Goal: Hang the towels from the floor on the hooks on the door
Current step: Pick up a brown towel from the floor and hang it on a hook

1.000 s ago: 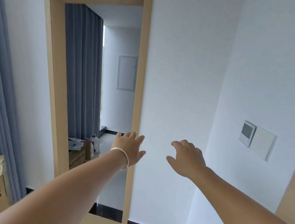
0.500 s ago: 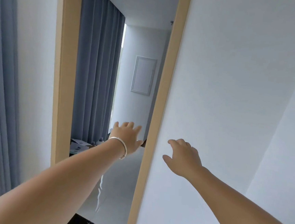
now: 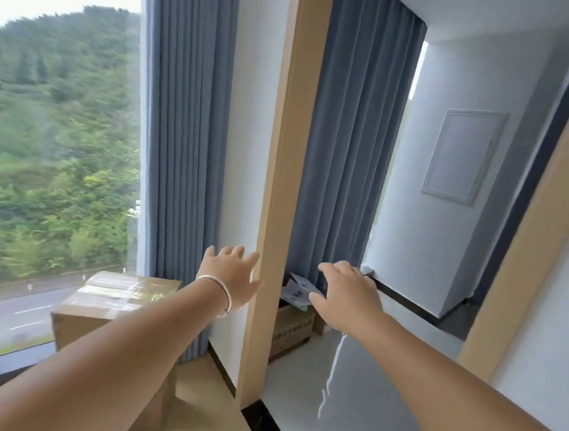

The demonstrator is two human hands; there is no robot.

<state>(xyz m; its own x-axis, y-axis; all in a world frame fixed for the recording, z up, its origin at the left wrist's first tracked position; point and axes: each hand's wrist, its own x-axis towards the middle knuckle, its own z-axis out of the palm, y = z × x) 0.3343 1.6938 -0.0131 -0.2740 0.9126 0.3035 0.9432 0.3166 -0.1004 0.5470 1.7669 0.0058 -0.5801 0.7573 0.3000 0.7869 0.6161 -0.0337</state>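
No towels, hooks or door leaf show in the head view. Both my arms stretch forward toward an open doorway. My left hand (image 3: 231,276), with a silver bangle on the wrist, is held out with fingers spread, just left of the wooden door frame post (image 3: 280,187). My right hand (image 3: 346,294) reaches into the doorway opening with fingers loosely bent. Neither hand holds anything.
A taped cardboard box (image 3: 113,307) stands on the floor by the large window (image 3: 51,147) at left. Blue curtains (image 3: 177,130) hang beside the window and inside the far room. A smaller box with papers (image 3: 292,322) sits past the doorway. The right frame post (image 3: 528,243) slants at right.
The view has swung to the left, bringing the window and cardboard box into sight. The doorway now sits right of centre. Both hands stay outstretched and hold nothing.
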